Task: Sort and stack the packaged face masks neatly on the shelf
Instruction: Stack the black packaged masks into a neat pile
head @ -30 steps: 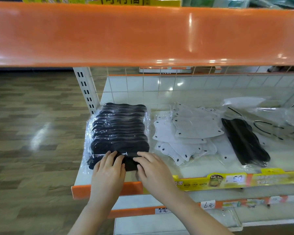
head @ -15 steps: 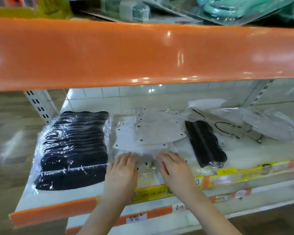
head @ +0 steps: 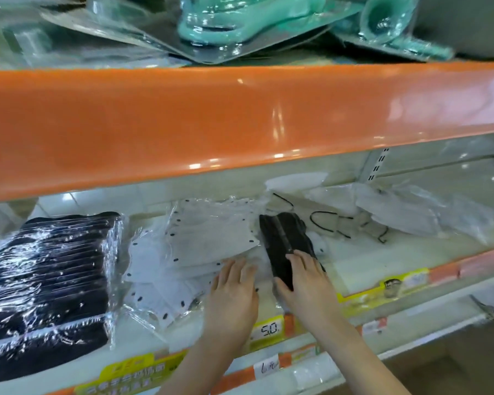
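My right hand (head: 305, 280) curls round the near end of the black mask pack (head: 287, 243), probably to pull it clear of the white masks (head: 208, 240); my left hand (head: 234, 292) lies flat, steadying those. The stacked black masks (head: 49, 275) sit left; loose packs (head: 396, 212) clutter the right.

I see the white shelf (head: 354, 269) carrying a black mask stack (head: 46, 275), white mask packs (head: 205, 238) — and one black pack (head: 285, 240).
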A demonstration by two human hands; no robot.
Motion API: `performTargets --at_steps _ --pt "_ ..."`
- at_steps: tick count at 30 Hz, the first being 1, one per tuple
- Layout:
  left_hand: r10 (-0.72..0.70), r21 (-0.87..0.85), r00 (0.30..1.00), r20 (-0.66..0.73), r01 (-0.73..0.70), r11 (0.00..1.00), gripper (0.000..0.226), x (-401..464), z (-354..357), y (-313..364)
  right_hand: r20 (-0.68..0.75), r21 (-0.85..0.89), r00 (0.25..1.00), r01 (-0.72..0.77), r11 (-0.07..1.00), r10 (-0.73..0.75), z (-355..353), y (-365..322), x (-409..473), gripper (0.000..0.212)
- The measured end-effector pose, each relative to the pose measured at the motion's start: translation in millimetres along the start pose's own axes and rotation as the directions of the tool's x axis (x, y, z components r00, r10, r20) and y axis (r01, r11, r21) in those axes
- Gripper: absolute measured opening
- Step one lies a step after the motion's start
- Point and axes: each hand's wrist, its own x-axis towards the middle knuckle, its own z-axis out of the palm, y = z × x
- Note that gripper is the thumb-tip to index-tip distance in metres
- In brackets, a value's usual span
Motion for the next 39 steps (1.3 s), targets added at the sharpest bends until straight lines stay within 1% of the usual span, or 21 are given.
performTargets --at_steps 2,4,6,8,10,11,15,18,21,22,24,26,27,28,29,32,35,36,37,39 --pt "-0.010 -0.005 0.999 0.036 0.010 1.000 0.043 4 5 7 0.003 -0.014 1.000 -0.011 1.000 0.011 2 3 0 0.063" --pt "-0.016 0.007 1.000 0.021 0.015 1.000 0.036 6 10 10 0.008 -0.037 1.000 -0.018 0.999 0.019 2 3 2 0.069" --pt "-0.016 0.018 1.000 -0.005 0.016 1.000 0.029 6 14 9 0.000 -0.041 1.000 -0.023 0.999 0.023 3 2 3 0.070" --pt "-0.005 0.021 1.000 -0.018 0.005 1.000 0.031 6 18 7 -0.047 -0.038 0.999 -0.023 0.999 0.022 5 3 3 0.061" --pt "0.009 0.023 0.999 -0.034 -0.008 1.000 0.029 5 19 6 -0.108 -0.022 0.994 -0.021 1.000 0.019 9 4 1 0.045" --pt "0.011 0.013 0.999 -0.035 -0.010 1.000 0.033 5 19 6 -0.140 0.005 0.990 -0.024 1.000 0.025 10 4 0 0.037" --pt "0.008 0.006 0.999 -0.042 -0.007 1.000 0.039 4 19 6 -0.208 0.136 0.977 -0.025 0.990 0.053 9 4 -3 0.035" --pt "0.008 0.018 0.999 -0.035 -0.008 1.000 0.038 2 20 5 -0.232 0.212 0.971 -0.009 0.977 0.059 11 6 -4 0.015" --pt "0.033 0.034 0.999 -0.041 -0.032 0.999 0.038 2 19 5 -0.205 0.282 0.975 -0.019 0.959 0.080 8 8 -3 0.016" --pt "0.059 0.043 0.997 -0.058 -0.057 0.997 0.038 2 18 6 -0.190 0.321 0.978 -0.024 0.947 0.090 6 9 -2 0.017" --pt "0.158 0.061 0.978 -0.140 -0.151 0.987 0.036 -1 13 10 -0.169 0.376 0.982 -0.010 0.927 0.079 -2 9 1 0.018" --pt "0.260 0.071 0.929 -0.263 -0.250 0.966 0.031 -2 1 14 -0.178 0.370 0.984 0.079 0.926 -0.013 -13 7 2 0.019" --pt "0.296 0.074 0.898 -0.326 -0.288 0.955 0.029 -1 -5 14 -0.170 0.366 0.983 0.129 0.922 -0.070 -19 5 3 0.026" --pt "0.320 0.077 0.874 -0.365 -0.314 0.946 0.027 1 -13 13 -0.154 0.373 0.981 0.170 0.912 -0.119 -25 2 4 0.032" --pt "0.331 0.079 0.865 -0.377 -0.326 0.942 0.030 3 -19 10 -0.138 0.392 0.979 0.195 0.899 -0.153 -30 -1 5 0.035" --pt "0.292 0.107 0.898 -0.328 -0.272 0.956 0.049 10 -38 -3 -0.152 0.415 0.965 0.257 0.873 -0.212 -41 -9 8 0.029" --pt "0.224 0.139 0.924 -0.310 -0.190 0.972 0.053 13 -50 -23 -0.223 0.424 0.945 0.315 0.849 -0.239 -51 -17 10 0.020" --pt "0.201 0.137 0.933 -0.298 -0.166 0.977 0.050 13 -54 -30 -0.251 0.441 0.936 0.337 0.831 -0.247 -54 -21 11 0.020" --pt "0.175 0.139 0.940 -0.294 -0.140 0.980 0.041 13 -56 -37 -0.277 0.458 0.927 0.358 0.813 -0.253 -56 -25 11 0.020" --pt "0.150 0.172 0.943 -0.296 -0.101 0.980 0.012 9 -58 -52 -0.306 0.465 0.912 0.393 0.794 -0.272 -58 -32 13 0.022"
